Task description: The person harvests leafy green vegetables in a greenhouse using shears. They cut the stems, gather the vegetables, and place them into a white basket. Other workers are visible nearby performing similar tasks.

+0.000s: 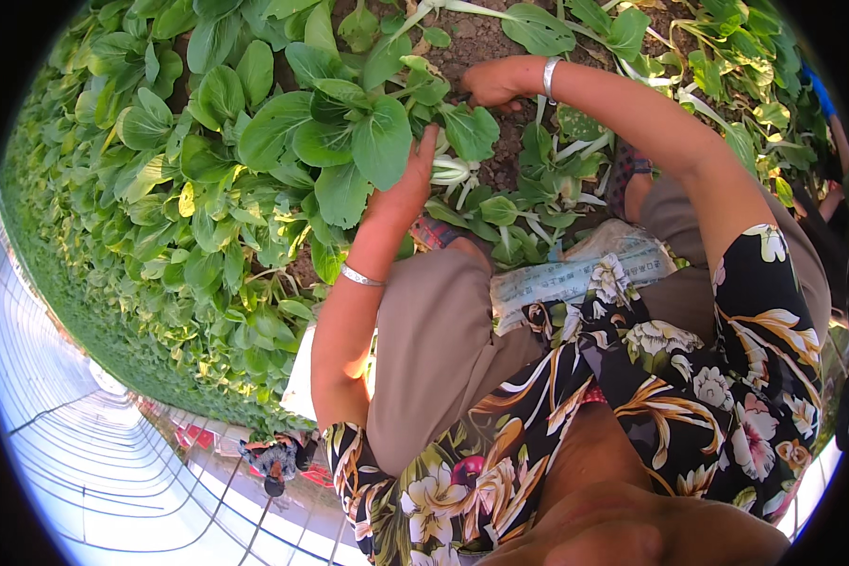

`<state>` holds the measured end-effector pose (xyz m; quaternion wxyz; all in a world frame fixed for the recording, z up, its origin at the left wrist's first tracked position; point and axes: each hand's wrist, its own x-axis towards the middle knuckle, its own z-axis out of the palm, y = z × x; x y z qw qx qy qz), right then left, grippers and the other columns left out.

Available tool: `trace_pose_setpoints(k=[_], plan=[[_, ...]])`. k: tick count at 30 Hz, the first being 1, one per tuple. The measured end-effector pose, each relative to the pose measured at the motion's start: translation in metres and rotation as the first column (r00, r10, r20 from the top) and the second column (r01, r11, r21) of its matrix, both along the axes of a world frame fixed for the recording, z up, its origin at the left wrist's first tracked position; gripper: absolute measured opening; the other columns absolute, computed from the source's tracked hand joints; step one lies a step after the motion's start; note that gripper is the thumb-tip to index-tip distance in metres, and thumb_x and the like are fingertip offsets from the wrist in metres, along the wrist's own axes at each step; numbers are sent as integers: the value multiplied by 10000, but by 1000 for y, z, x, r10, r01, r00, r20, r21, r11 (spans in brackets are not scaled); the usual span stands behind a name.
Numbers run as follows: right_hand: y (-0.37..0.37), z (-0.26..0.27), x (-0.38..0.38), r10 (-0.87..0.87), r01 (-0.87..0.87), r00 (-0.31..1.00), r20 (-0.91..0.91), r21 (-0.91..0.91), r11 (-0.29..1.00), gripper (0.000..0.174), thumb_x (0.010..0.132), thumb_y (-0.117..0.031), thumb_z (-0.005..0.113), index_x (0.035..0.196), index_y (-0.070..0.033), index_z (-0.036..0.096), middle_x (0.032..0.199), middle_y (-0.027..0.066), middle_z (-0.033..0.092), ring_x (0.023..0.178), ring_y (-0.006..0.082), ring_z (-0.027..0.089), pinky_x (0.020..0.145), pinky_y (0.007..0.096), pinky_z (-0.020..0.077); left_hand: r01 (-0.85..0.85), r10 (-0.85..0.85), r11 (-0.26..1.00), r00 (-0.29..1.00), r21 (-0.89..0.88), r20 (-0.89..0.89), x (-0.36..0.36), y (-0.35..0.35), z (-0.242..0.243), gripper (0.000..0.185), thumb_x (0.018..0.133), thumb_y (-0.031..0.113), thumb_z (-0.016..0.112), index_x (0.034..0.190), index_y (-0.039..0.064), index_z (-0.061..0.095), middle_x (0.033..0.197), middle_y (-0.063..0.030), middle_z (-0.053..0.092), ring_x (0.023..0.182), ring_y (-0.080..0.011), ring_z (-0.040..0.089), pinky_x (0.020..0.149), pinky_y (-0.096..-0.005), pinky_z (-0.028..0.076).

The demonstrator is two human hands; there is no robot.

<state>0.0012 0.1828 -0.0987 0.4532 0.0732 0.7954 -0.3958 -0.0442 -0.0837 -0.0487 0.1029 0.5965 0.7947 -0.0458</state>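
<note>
My left hand (405,177) reaches in among the broad leaves of a bok choy plant (354,131). Its thumb rests against the stems, while leaves hide the other fingers, so its grip cannot be told. Just right of it lies a bok choy with a pale, swollen base (451,170). My right hand (499,83) is low over the brown soil (499,145), beyond the left hand. Its fingers are curled around a small dark object (463,97), mostly hidden. Several loose bok choy (516,223) lie between my feet.
Dense bok choy rows (205,233) fill the left side. More uprooted plants (707,106) lie at the right. A printed plastic bag (559,279) is between my legs. One person (274,460) is far off at lower left; another person's arm (840,141) shows at the right rim.
</note>
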Motion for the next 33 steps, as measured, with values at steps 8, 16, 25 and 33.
trace_pose_setpoints(k=[8,16,25,33], plan=[[104,57,30,-56,66,982,183,-54,996,184,864,-159,701,981,-19,673,680,59,643,516,144,592,469,289,464,69,-75,990,996,119,49,35,-10,32,652,785,56,606,1424,164,532,898,-59,546,797,-228,590,741,-363,486],[80,77,40,-397,355,918,-7,-435,827,281,837,-202,767,1043,-35,677,747,19,645,557,74,565,488,239,439,247,-280,894,959,375,36,63,4,48,520,825,126,591,1345,121,573,950,-94,581,824,-222,581,722,-349,457],[33,97,55,-239,307,945,221,-361,881,532,793,-368,830,1179,-63,628,811,-4,635,588,66,549,542,232,467,263,-287,882,958,392,1,62,19,58,553,860,134,570,1410,183,539,1030,-125,614,869,-215,593,733,-337,453],[63,89,72,-185,313,941,282,-523,793,559,723,-191,845,1204,-18,620,878,4,657,750,88,646,631,262,547,237,-285,880,957,412,57,64,26,66,678,842,97,570,1504,198,467,940,-94,580,767,-214,541,691,-341,434]])
